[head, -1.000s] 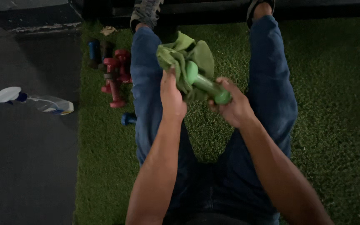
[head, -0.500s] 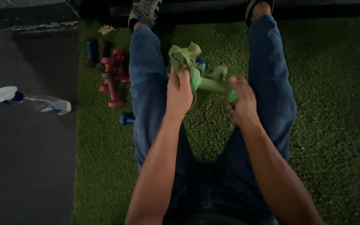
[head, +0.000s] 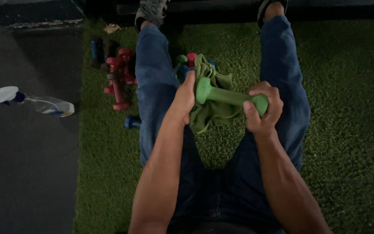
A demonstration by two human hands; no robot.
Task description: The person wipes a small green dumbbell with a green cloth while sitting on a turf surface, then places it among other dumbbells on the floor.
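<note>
Green turf (head: 347, 130) fills the right and centre of the frame, a dark floor mat (head: 22, 173) takes the left side. The person sits with jean-clad legs (head: 152, 78) stretched toward the top edge, shoes (head: 150, 11) at the top. Frame centre: a green dumbbell (head: 228, 96) is held above the lap, lying nearly level, its round left end showing and its right end inside the right hand (head: 262, 108), which is clenched around that end. The left hand (head: 186, 97) grips a green cloth (head: 211, 113) bunched up behind and under the bar, fingers closed on the fabric, with the cloth touching the handle. Judged step: wiping the dumbbell, working mid-bar. The next move likely calls for a firm hold on the right end while the cloth slides or twists along the handle toward the bare left head, without letting the weight tip. The dumbbell looks smooth, coated, matte green, slim handle, rounded heads, no visible dirt in this dim light. Left of the left leg, upper left: a cluster of red dumbbells (head: 120, 78) and dark ones (head: 97, 50) lying on the turf, touching each other. A small blue dumbbell (head: 131, 122) lies just beside the thigh. More coloured weights (head: 187, 60) peek out between the legs, behind the cloth. A spray bottle (head: 31, 102) lies on its side on the mat, far left. A crumpled scrap (head: 111, 28) sits near the top edge.
</note>
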